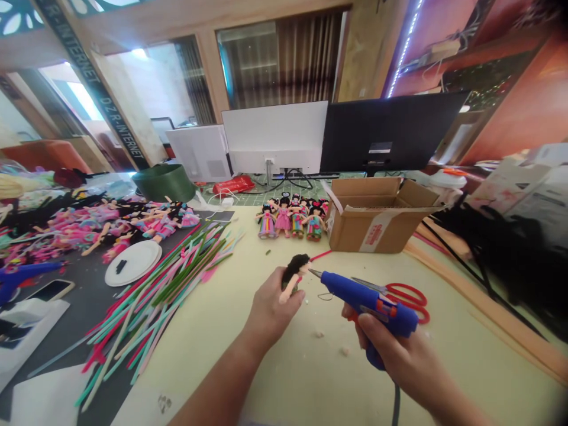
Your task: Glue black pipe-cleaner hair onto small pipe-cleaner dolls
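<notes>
My left hand (269,305) is closed around a small doll (296,271) with black hair and a pale arm; the fingers hide most of its body. A blue glue gun (361,293) sits in my right hand (394,349), the fingers wrapped round its handle. Its metal nozzle points left, right beside the doll's head; I cannot tell whether it touches. Just beyond the doll a thin red stick (320,255) shows on the table. Behind the glue gun lie scissors with red handles (406,294), partly covered by it.
Several finished dolls (284,220) stand beside an open cardboard box (373,228). Coloured fuzzy stems (177,278) spread over the left side, near a white plate (133,263) and a heap of dolls (110,222). Monitors (275,139) line the back. A cord hangs from the glue gun.
</notes>
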`<state>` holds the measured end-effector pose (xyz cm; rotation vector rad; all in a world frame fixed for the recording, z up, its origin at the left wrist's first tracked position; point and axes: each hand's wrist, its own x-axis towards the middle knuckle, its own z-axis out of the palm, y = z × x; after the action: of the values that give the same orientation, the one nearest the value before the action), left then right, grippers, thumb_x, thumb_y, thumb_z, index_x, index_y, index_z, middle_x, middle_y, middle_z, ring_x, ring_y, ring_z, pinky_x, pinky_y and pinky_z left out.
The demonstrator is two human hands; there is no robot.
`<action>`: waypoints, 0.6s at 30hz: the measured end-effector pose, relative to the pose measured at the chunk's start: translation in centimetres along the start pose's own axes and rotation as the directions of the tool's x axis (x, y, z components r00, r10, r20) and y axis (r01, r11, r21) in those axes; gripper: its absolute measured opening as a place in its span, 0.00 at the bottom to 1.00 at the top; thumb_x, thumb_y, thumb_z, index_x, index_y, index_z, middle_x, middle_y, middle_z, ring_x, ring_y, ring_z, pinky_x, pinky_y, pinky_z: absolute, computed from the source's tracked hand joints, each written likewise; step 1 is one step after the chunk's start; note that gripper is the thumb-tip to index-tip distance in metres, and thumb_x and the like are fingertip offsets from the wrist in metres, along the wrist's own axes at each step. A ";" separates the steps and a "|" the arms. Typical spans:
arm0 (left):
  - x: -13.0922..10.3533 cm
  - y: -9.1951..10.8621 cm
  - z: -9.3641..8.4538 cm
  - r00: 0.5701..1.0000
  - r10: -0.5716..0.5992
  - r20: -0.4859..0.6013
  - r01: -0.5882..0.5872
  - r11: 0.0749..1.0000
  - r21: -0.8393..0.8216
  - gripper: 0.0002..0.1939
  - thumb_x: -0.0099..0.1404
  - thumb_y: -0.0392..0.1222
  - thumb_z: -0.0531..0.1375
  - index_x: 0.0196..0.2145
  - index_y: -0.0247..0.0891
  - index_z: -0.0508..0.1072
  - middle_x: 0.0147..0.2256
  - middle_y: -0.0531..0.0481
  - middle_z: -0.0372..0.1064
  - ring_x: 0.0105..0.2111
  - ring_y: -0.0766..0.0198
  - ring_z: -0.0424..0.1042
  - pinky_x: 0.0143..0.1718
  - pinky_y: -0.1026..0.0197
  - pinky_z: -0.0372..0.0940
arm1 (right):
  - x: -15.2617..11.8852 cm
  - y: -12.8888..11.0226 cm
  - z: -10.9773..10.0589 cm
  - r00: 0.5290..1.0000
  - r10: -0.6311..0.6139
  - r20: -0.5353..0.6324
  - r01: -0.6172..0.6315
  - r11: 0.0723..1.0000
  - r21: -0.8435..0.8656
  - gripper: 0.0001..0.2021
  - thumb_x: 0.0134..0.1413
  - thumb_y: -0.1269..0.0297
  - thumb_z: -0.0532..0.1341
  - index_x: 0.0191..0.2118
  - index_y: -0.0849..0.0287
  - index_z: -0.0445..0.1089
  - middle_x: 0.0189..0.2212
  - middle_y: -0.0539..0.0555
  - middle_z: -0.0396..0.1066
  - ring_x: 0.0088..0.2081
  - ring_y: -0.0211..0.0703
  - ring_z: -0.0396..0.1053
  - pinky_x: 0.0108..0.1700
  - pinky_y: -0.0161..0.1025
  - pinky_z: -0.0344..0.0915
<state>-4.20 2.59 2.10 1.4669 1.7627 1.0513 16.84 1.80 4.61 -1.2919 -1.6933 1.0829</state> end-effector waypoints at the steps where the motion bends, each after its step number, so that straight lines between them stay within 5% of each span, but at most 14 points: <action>1: 0.0 0.1 0.0 1.000 -0.013 -0.012 0.013 1.000 0.021 0.13 0.56 0.41 0.61 0.41 0.43 0.70 0.31 0.51 0.70 0.31 0.60 0.67 0.32 0.61 0.58 | 0.0 -0.2 0.0 1.000 -0.008 0.003 0.008 1.000 -0.016 0.16 0.54 0.46 0.56 0.34 0.53 0.71 0.19 0.50 0.63 0.20 0.42 0.63 0.23 0.40 0.64; 18: -0.6 0.5 0.3 0.997 0.061 -0.050 -0.048 0.973 0.225 0.11 0.62 0.43 0.56 0.44 0.44 0.66 0.34 0.53 0.70 0.31 0.63 0.68 0.33 0.62 0.58 | 0.1 -0.4 0.4 0.994 -0.102 -0.029 0.100 0.992 -0.076 0.19 0.56 0.45 0.55 0.27 0.57 0.65 0.15 0.45 0.60 0.17 0.36 0.58 0.19 0.34 0.55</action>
<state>-3.55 2.06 2.34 1.6438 1.9426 0.9547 16.28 1.81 4.78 -1.2489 -1.7693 0.9426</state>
